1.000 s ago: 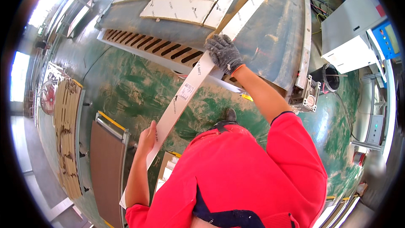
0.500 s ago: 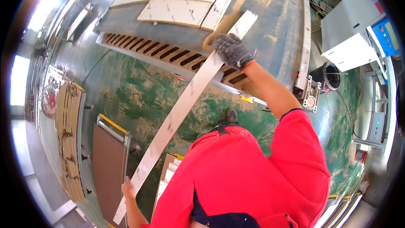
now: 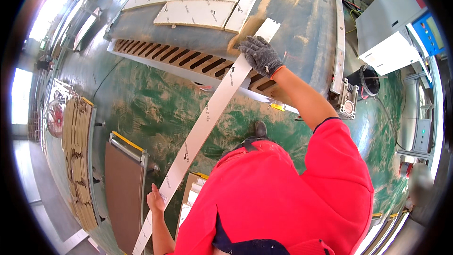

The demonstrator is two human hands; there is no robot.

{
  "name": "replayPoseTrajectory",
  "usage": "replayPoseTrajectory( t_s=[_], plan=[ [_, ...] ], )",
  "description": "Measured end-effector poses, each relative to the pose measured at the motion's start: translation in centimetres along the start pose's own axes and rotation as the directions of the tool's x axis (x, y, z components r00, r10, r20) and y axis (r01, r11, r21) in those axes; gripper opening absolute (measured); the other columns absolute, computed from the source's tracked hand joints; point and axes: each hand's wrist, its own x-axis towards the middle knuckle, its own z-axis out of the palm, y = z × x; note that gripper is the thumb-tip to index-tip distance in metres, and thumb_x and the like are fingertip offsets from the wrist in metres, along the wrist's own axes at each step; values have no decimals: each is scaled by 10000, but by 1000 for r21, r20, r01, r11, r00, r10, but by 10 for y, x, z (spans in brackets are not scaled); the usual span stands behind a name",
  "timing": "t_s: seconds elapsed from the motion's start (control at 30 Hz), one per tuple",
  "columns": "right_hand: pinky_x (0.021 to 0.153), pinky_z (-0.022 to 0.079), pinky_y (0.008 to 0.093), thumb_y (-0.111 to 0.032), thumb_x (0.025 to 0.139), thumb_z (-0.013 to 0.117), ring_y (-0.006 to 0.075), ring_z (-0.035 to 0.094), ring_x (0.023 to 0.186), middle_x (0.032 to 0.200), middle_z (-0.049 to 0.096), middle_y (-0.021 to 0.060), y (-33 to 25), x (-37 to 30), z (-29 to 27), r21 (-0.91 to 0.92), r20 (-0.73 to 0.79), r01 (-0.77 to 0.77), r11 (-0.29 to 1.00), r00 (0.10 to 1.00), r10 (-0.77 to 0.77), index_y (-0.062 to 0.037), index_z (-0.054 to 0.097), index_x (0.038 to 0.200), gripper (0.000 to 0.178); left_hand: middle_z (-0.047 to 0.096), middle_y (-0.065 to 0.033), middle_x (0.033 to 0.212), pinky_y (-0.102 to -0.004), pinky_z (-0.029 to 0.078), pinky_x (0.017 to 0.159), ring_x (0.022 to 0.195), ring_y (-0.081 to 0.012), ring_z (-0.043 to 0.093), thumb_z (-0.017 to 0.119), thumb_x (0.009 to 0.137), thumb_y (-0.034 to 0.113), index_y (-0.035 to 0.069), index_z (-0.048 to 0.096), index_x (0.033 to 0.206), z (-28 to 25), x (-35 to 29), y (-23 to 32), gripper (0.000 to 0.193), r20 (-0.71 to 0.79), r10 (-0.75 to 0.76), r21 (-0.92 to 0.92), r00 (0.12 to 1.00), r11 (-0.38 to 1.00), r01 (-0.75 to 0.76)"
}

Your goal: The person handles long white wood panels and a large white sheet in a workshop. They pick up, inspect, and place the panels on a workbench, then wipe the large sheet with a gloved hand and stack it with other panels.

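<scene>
A long, narrow white board strip [image 3: 207, 111] with dark printing slants from the lower left up over the near edge of the work table. My right hand [image 3: 260, 56], in a grey work glove with an orange cuff, grips the strip near its far end, fingers lying across its top. The far tip [image 3: 268, 29] sticks out past the glove, above the dusty tabletop. My bare left hand [image 3: 155, 199] is closed on the strip's left edge nearer its lower end, thumb up; the fingers' undersides are hidden.
Large white panels [image 3: 198, 14] lie on the dusty table [image 3: 302, 23], whose front has a slotted wooden edge [image 3: 188, 59]. Stacked boards [image 3: 78, 156] and a brown panel on a cart [image 3: 123, 193] stand left. A black bucket [image 3: 369, 82] and white cabinet [image 3: 387, 28] are right.
The strip's far end has drawn back a little toward me. My left hand has moved up and to the right; my right hand stays almost in place on the strip.
</scene>
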Motion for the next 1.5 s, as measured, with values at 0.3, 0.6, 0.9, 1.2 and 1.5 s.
replayPoseTrajectory(
  t_s=[0.3,0.6,0.9,1.2,1.5],
  plan=[
    [1123,356,473,-281,945,500,278,487,1337,1423,558,53,175,0,-68,-630,65,-457,628,775,629,-168,557,1365,439,641,-301,716,-536,470,699,733,-481,639,270,1065,429,-110,671,745,-4,-35,-58,744,-132,-10,125,991,992,27],
    [858,520,398,-269,960,530,229,632,962,968,651,31,-15,22,-51,-491,579,218,843,805,129,-79,637,1156,293,684,-288,810,-511,498,772,821,-457,668,290,1055,459,-74,728,847,7,-53,-75,720,-32,-71,8,997,997,71],
    [1177,294,409,-307,1016,422,299,474,1344,1412,548,147,126,-20,-53,-384,-26,-618,686,750,660,-94,502,1409,453,662,-274,744,-535,459,726,757,-486,636,317,1051,447,-97,677,859,-10,-32,-57,680,74,-82,-51,994,995,86],
    [835,539,311,-163,969,625,181,637,934,1097,684,84,-1,-39,-44,889,335,-418,-187,315,888,-85,605,1277,318,530,-118,587,-459,434,539,537,-319,556,390,1020,412,-3,631,902,-34,-33,-39,495,827,-278,-86,489,797,597],
    [800,568,352,-248,867,772,222,635,982,1156,639,149,-74,-2,-14,821,469,-506,-265,331,819,-14,468,1321,594,500,-102,565,-426,410,507,502,-289,522,386,1024,415,20,594,843,-63,-51,-8,482,880,-304,-8,365,757,653]
  ],
)
